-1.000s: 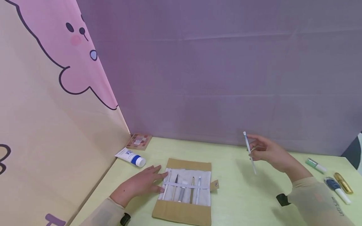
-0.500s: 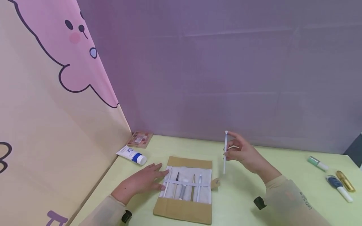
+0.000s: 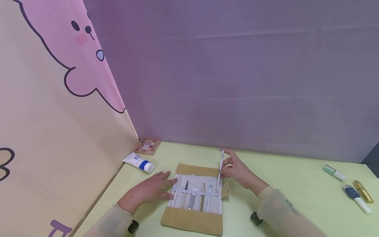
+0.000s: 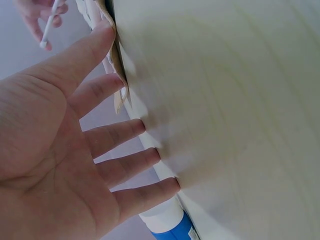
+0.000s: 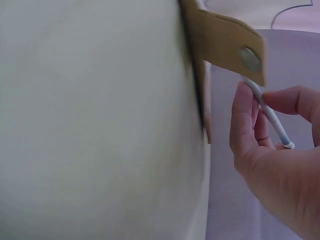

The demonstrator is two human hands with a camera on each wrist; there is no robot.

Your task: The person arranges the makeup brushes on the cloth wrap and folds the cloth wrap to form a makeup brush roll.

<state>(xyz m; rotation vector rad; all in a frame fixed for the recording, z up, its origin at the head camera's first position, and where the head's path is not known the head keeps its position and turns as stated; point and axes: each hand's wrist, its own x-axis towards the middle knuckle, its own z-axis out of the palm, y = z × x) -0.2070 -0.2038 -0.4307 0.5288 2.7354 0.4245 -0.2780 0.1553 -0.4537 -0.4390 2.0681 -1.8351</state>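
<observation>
A tan fabric brush roll (image 3: 192, 221) lies unrolled on the table, with several slim brushes under its pale elastic band (image 3: 196, 192). My left hand (image 3: 149, 190) rests at its left edge, fingers spread; in the left wrist view the thumb and index fingertip touch the cloth edge (image 4: 120, 75). Above the roll's right side, my right hand (image 3: 240, 171) pinches a thin white makeup brush (image 3: 221, 160) between thumb and fingers. The brush stands nearly upright, tip up, its lower end near the right end of the band. Whether that end touches the band, I cannot tell.
A white-and-blue tube (image 3: 138, 162) and a makeup palette (image 3: 147, 146) lie at the back left. Far right are a green-and-white tube (image 3: 333, 172), a gold tube (image 3: 363, 191) and a dark-and-white brush-like item (image 3: 356, 198). The snap tab (image 3: 226, 191) sticks out right of the roll.
My right hand has carried the white makeup brush leftward, then down to the roll's right side. The left hand has stayed at the roll's left edge.
</observation>
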